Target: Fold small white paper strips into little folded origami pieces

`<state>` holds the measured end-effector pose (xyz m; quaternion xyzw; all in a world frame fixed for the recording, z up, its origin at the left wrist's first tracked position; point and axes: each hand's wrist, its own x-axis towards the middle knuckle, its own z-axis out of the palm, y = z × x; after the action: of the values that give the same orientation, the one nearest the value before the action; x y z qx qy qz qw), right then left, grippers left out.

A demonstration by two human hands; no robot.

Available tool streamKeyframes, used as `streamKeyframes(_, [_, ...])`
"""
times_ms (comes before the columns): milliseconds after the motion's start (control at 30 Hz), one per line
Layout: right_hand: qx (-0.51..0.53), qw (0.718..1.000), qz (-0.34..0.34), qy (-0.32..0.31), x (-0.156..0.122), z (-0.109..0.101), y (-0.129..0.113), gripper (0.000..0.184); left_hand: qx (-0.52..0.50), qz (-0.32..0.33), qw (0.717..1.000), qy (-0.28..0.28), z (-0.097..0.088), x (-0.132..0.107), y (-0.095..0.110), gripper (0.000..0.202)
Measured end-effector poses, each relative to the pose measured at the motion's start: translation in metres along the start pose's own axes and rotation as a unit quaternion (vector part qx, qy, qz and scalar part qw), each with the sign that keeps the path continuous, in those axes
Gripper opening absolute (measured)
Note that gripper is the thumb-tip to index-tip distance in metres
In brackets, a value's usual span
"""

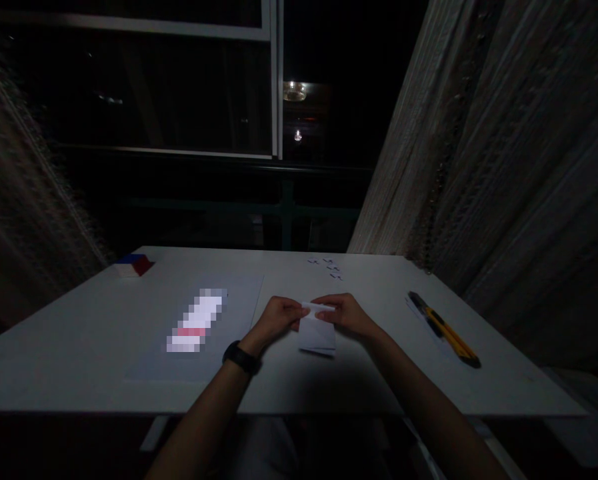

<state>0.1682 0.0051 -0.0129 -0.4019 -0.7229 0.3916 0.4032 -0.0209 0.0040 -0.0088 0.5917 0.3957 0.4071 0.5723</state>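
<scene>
A dark window [179,87] fills the far wall, with a pale curtain [519,167] hanging down the right side and another curtain [19,200] on the left, both reaching to the far corners of the white counter [79,347]. The counter spans nearly the whole width of the view, its near edge running just above the person's forearms. On its left half, from the middle towards the near edge, lies a large grey sheet [239,293], and a blurred white and red object [197,321] rests on it at a slant. Just right of that sheet, in the middle of the counter and nearer the near edge than the far one, the left hand [275,319] and the right hand [346,313] meet over a small folded white paper [317,333]. Each hand pinches the paper's upper edge between thumb and fingertips, with the fingers curled in, and the lower part of the paper hangs down towards the counter; whether it touches cannot be told. A black wristband [241,358] sits on the left wrist. Near the right edge, well apart from the hands, lies a yellow and black utility knife [446,329], parallel to that edge. At the far left corner sits a red, blue and white block [133,265]. A few small paper scraps [329,268] lie near the far edge, beyond the hands. Nothing stands between the hands and these things.
</scene>
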Motion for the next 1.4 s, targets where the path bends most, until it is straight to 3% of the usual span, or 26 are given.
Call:
streamKeyframes(300, [0.045, 0.998, 0.02, -0.036, -0.002, 0.003, 0.001, 0.036, 0.037, -0.003, 0.999, -0.005, -0.002, 0.005, -0.011, 0.03])
streamKeyframes(500, [-0.016, 0.999, 0.011, 0.034, 0.001, 0.015, 0.005, 0.025, 0.1, -0.012, 0.995, -0.03, 0.0, 0.004, -0.012, 0.028])
streamKeyframes(867, [-0.003, 0.998, 0.026, 0.053, 0.005, 0.02, 0.01, 0.02, 0.127, -0.02, 0.991, -0.042, 0.001, 0.003, -0.01, 0.035])
streamKeyframes(1000, [0.009, 0.998, 0.01, 0.062, 0.006, 0.022, 0.011, 0.019, 0.134, -0.022, 0.99, -0.036, 0.001, 0.004, -0.012, 0.031])
streamKeyframes(1200, [0.023, 0.995, 0.041, 0.092, 0.009, 0.026, 0.013, 0.016, 0.138, -0.018, 0.99, -0.038, 0.002, 0.004, -0.014, 0.028])
streamKeyframes(1400, [-0.015, 0.995, 0.038, 0.091, 0.009, 0.023, 0.011, 0.021, 0.129, -0.02, 0.991, -0.036, 0.0, 0.004, -0.012, 0.031])
